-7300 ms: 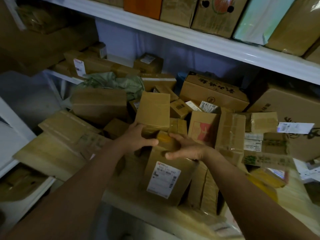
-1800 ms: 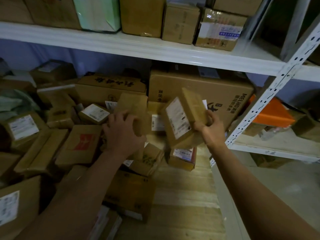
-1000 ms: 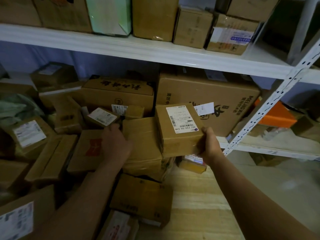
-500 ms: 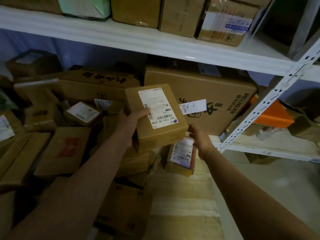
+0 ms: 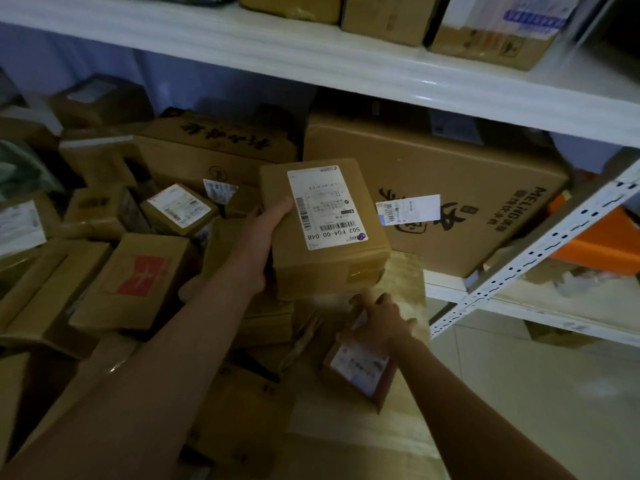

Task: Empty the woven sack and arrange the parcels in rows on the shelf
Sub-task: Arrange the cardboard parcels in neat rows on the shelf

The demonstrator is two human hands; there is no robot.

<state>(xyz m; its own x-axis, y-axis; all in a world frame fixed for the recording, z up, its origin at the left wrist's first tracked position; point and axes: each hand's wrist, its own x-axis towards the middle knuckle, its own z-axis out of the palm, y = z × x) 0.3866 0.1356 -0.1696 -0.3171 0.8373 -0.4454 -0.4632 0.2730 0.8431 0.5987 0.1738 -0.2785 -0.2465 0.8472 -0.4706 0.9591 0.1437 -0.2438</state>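
Your left hand (image 5: pixel 263 244) holds a labelled box (image 5: pixel 323 226) up off the pile, thumb on its top face beside the white label, fingers hidden under its left side; the box hangs in front of the big carton (image 5: pixel 460 202) at the back of the shelf (image 5: pixel 408 271); your right hand (image 5: pixel 382 318) lies lower, near the shelf's right edge, closed over the top of a small parcel (image 5: pixel 358 370) whose label faces up; that parcel rests on the pale wrapped surface there; loose boxes crowd the left of the shelf, one with a red mark (image 5: pixel 138 275) tilted among them; the upper shelf (image 5: pixel 311 60) carries a row of boxes along its front edge.
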